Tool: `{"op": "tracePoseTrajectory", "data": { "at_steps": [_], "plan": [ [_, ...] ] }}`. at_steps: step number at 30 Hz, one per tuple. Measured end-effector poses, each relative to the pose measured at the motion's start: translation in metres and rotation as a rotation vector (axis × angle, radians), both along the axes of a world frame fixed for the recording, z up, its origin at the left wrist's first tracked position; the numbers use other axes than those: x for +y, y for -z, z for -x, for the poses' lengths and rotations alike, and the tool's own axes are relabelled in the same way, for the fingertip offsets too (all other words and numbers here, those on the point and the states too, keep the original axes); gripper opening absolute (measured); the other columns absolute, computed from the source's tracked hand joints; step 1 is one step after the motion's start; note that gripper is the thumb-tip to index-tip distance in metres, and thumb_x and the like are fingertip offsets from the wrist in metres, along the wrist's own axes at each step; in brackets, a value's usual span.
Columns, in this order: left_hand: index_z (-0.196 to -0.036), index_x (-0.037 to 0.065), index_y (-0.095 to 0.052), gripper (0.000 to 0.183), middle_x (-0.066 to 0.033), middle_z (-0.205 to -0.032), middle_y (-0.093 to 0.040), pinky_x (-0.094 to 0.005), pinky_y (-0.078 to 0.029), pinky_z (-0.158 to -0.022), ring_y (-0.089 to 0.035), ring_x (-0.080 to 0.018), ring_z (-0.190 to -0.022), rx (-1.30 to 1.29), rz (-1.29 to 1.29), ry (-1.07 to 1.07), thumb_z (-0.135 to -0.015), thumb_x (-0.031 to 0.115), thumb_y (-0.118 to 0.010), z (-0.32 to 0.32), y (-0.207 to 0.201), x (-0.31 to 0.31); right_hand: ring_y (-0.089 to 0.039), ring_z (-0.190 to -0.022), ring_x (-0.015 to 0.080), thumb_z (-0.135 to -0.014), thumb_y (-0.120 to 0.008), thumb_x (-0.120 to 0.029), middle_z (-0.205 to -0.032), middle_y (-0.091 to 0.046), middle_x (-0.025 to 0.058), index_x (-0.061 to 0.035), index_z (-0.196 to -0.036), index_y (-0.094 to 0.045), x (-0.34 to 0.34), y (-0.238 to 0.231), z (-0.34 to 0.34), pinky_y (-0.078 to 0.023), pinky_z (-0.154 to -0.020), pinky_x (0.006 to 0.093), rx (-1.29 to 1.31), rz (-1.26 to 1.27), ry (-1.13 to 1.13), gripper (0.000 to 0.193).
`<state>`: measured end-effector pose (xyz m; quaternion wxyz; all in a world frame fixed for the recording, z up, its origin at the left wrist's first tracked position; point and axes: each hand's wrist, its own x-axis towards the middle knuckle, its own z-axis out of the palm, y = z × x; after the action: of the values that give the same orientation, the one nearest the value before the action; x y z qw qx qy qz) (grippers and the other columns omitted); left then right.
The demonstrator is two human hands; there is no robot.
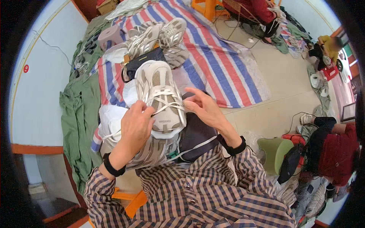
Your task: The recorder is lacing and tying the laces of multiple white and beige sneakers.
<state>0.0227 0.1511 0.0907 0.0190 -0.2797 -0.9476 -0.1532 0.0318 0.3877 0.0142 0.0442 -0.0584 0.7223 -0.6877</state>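
A white and beige sneaker [166, 117] lies in front of me, its toe pointing toward me, with white shoelaces [164, 99] crossing its tongue. Along its left side, my left hand [136, 123] has its fingers curled in close to the laces; what they pinch, if anything, is hidden. On the opposite side, my right hand [205, 108] touches or nearly touches the sneaker's edge, its index finger stretched out and apart from the thumb. Another pale sneaker [154, 70] sits just beyond. More white shoes [110, 117] lie to the left of my left hand.
A striped red, white and blue sheet [224, 72] covers the floor ahead, bearing a pile of sneakers [173, 32], a black bag [142, 66] and a pinkish stool [110, 36]. Green cloth [80, 121] lies on the left. Other people sit at right, near a green seat [275, 154].
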Motion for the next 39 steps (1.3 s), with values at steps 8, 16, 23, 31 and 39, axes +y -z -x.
{"op": "tracePoseTrajectory", "data": {
  "at_steps": [8,16,23,31,39],
  "plan": [
    [-0.093,0.0,-0.057,0.016,-0.0099,-0.096,-0.056,-0.0308,-0.043,-0.072,-0.055,-0.0201,-0.08,-0.073,-0.4,-0.054,-0.088,0.014,-0.05,-0.004,-0.024,-0.03,-0.06,-0.09,0.0122,-0.09,-0.059,-0.012,-0.104,-0.064,0.0116,-0.0037,-0.126,-0.053,-0.008,0.013,-0.029,-0.048,-0.079,0.0261,0.049,0.066,0.27,0.037],
    [-0.082,0.0,-0.055,0.023,-0.0032,-0.086,-0.056,-0.0239,-0.038,-0.073,-0.049,-0.011,-0.079,-0.183,-0.581,-0.447,-0.094,0.017,-0.045,-0.056,-0.024,-0.122,-0.055,-0.064,0.0094,-0.094,-0.054,-0.016,-0.072,-0.06,0.0036,-0.0029,-0.123,-0.055,-0.016,-0.006,-0.036,-0.044,-0.059,0.0232,-0.035,0.046,0.097,0.032],
    [-0.069,0.007,-0.045,0.032,-0.0081,-0.082,-0.062,-0.027,-0.041,-0.073,-0.054,-0.0136,-0.077,-0.577,-0.949,-0.572,-0.094,0.027,-0.047,-0.063,-0.006,-0.129,-0.033,-0.05,0.004,-0.095,-0.05,-0.01,-0.058,-0.039,-0.005,-0.0028,-0.127,-0.052,-0.001,-0.013,-0.041,-0.029,-0.048,0.02,-0.164,0.854,0.008,0.033],
    [-0.07,0.006,-0.046,0.031,-0.0074,-0.077,-0.058,-0.0212,-0.044,-0.057,-0.055,-0.0127,-0.065,-0.601,-1.263,-0.691,-0.096,0.024,-0.047,-0.057,0.005,-0.134,-0.03,-0.05,0.0039,-0.097,-0.048,-0.012,-0.059,-0.036,-0.0045,-0.0019,-0.126,-0.05,0.023,0.003,-0.044,-0.029,-0.049,0.0201,-0.199,1.008,0.159,0.031],
    [-0.071,0.007,-0.046,0.025,-0.006,-0.074,-0.057,-0.0203,-0.038,-0.051,-0.047,-0.0087,-0.058,-0.731,-1.361,-0.615,-0.093,0.018,-0.048,-0.052,0.011,-0.149,-0.031,-0.048,0.0038,-0.097,-0.049,-0.013,-0.058,-0.038,-0.0041,-0.0012,-0.124,-0.051,0.04,0.012,-0.067,-0.03,-0.05,0.021,-0.251,1.126,0.166,0.029]
  ]
}}
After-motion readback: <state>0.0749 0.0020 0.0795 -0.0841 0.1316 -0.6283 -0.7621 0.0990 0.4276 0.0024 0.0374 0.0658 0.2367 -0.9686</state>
